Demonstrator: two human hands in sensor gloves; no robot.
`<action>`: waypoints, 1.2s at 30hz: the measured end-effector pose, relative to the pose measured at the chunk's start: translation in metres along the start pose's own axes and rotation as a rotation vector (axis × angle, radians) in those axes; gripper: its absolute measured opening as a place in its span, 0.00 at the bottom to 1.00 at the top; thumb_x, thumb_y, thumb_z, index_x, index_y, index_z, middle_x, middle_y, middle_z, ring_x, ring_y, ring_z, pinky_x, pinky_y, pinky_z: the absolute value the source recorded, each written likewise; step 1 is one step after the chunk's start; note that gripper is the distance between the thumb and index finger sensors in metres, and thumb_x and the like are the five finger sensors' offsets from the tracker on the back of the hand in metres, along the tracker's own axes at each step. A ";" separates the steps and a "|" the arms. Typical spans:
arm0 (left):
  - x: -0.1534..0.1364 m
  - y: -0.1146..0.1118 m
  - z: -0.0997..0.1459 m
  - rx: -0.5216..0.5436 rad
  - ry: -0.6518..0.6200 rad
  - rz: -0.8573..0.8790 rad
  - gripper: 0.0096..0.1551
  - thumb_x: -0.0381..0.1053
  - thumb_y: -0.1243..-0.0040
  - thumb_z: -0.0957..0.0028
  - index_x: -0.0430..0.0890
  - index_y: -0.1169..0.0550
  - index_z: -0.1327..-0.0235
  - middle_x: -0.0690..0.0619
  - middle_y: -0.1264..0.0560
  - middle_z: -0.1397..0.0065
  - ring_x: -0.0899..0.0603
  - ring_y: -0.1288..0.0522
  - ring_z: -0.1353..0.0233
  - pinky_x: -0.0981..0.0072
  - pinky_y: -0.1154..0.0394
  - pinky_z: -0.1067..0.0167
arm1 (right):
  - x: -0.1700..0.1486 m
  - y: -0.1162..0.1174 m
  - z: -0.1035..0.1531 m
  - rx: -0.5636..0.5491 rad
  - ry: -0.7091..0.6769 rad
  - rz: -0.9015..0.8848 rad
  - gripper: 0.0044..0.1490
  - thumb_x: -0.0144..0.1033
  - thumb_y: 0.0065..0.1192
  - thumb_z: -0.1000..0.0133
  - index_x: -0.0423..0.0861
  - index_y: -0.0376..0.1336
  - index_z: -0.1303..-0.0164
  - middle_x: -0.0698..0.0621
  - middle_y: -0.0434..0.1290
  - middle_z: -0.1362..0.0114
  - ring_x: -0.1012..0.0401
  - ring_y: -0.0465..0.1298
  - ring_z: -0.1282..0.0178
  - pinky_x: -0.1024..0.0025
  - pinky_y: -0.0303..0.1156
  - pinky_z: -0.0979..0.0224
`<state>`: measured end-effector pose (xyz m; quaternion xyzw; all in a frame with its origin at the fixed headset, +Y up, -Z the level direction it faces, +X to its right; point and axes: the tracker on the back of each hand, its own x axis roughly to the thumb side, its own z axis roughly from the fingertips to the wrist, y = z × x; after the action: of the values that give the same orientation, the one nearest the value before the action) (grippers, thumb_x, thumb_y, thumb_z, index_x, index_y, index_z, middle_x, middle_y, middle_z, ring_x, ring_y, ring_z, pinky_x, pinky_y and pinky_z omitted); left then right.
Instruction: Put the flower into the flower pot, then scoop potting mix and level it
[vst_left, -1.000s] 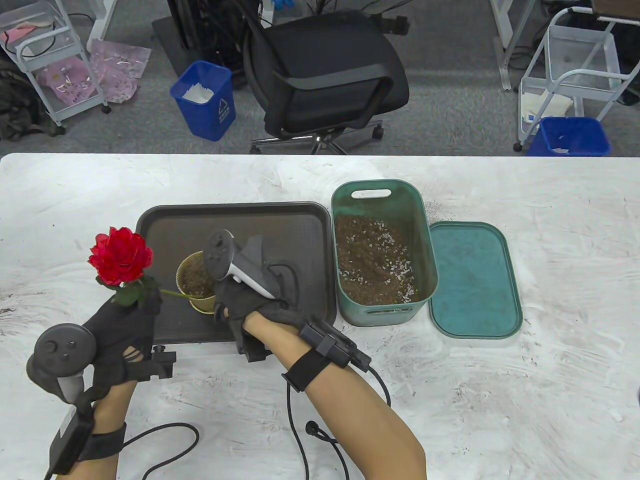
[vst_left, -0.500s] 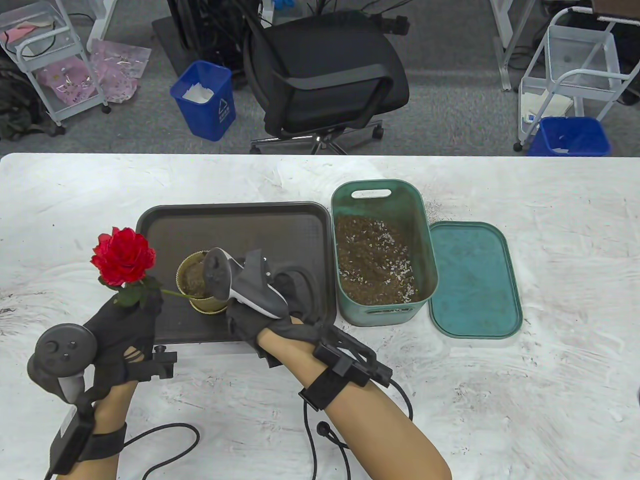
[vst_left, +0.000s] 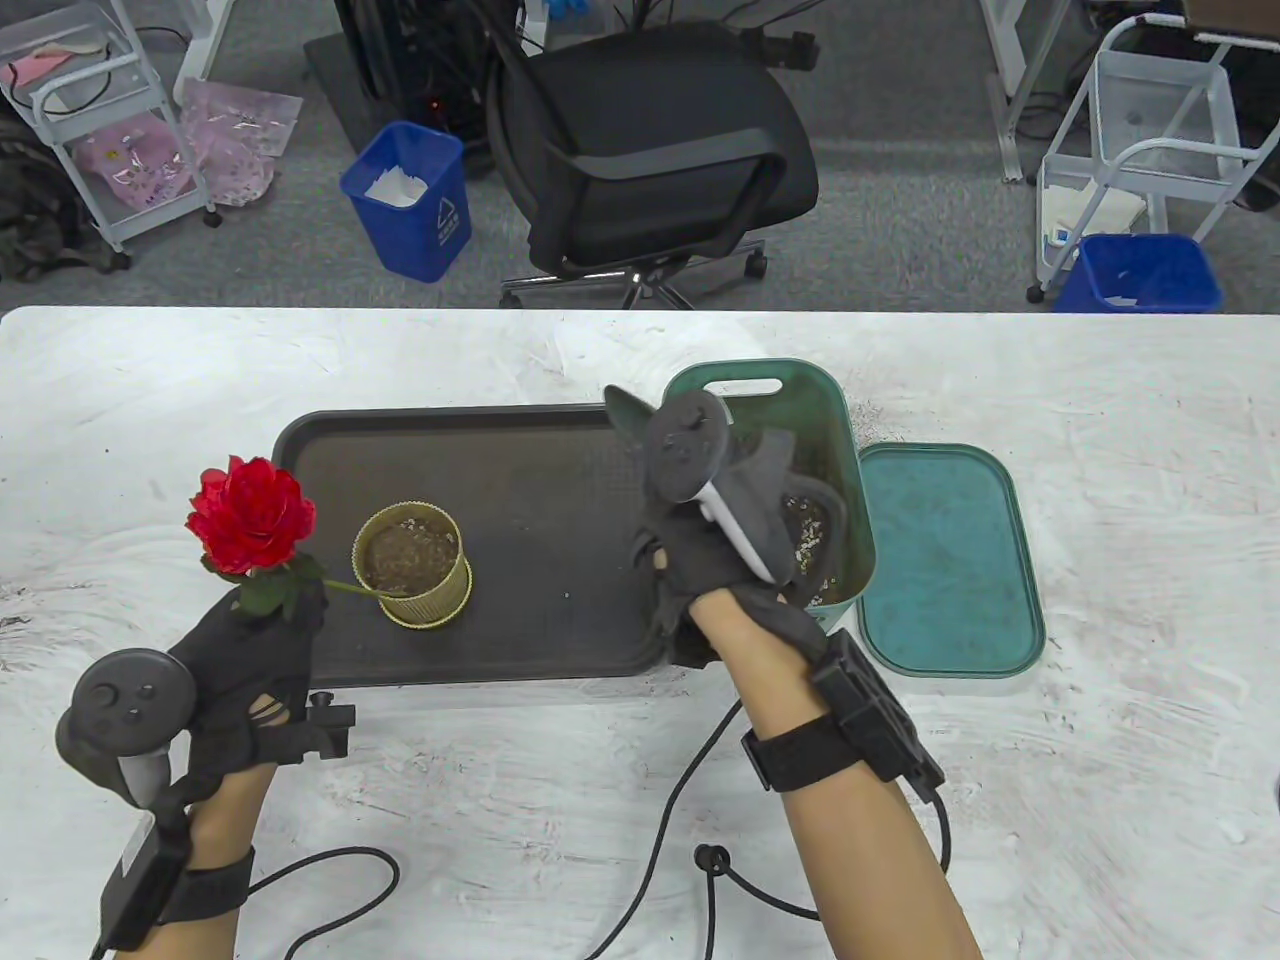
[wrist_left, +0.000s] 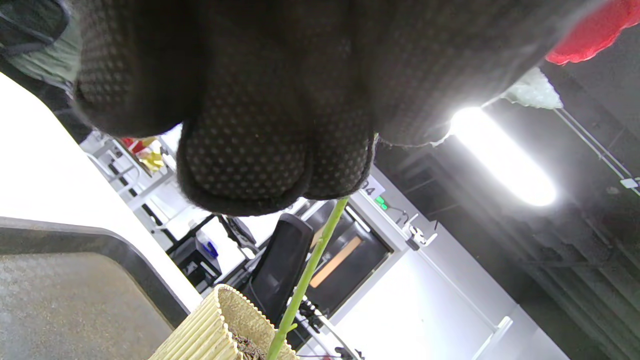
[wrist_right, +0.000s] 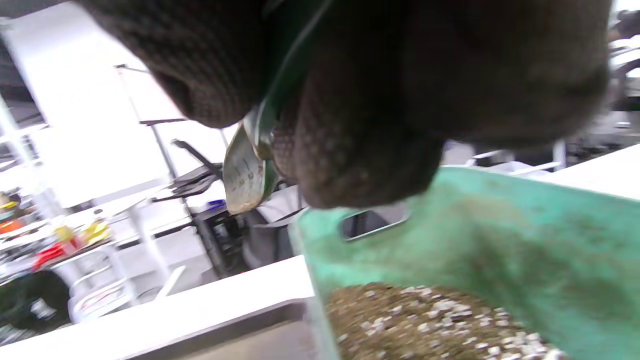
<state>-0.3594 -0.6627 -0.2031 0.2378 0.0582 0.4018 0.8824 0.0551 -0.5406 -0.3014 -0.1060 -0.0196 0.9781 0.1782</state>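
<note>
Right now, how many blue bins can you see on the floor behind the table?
2. One blue bin stands left of the black office chair; the other blue bin sits at the far right, beside a white cart. The table could hide others.

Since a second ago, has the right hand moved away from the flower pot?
Yes. The right hand has moved right across the tray, from beside the flower pot to over the green soil bin.

You can read almost nothing here: the blue bin (vst_left: 410, 197) left of the office chair (vst_left: 650, 150) bears a white mark, illegible.
</note>
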 end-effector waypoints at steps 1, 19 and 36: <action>0.000 0.000 0.000 0.000 0.000 -0.001 0.23 0.59 0.26 0.55 0.48 0.11 0.53 0.56 0.11 0.56 0.47 0.07 0.63 0.59 0.12 0.59 | -0.012 -0.003 -0.008 -0.003 0.047 -0.002 0.33 0.39 0.68 0.53 0.38 0.67 0.39 0.42 0.83 0.50 0.52 0.87 0.71 0.60 0.85 0.71; 0.000 0.001 -0.001 0.003 0.004 -0.010 0.22 0.59 0.26 0.55 0.48 0.11 0.54 0.56 0.10 0.56 0.47 0.07 0.63 0.59 0.12 0.59 | -0.068 0.077 -0.104 0.365 0.360 0.209 0.34 0.36 0.65 0.51 0.39 0.64 0.34 0.40 0.80 0.43 0.48 0.86 0.62 0.56 0.85 0.63; 0.000 0.002 -0.002 0.003 0.008 -0.006 0.22 0.59 0.26 0.55 0.48 0.10 0.54 0.56 0.10 0.56 0.47 0.07 0.63 0.59 0.12 0.59 | -0.091 0.107 -0.105 0.846 0.333 -0.129 0.35 0.35 0.58 0.50 0.33 0.60 0.35 0.38 0.79 0.44 0.50 0.87 0.63 0.58 0.85 0.64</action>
<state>-0.3613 -0.6613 -0.2042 0.2372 0.0631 0.4000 0.8830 0.1241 -0.6730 -0.3937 -0.1782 0.4038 0.8567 0.2669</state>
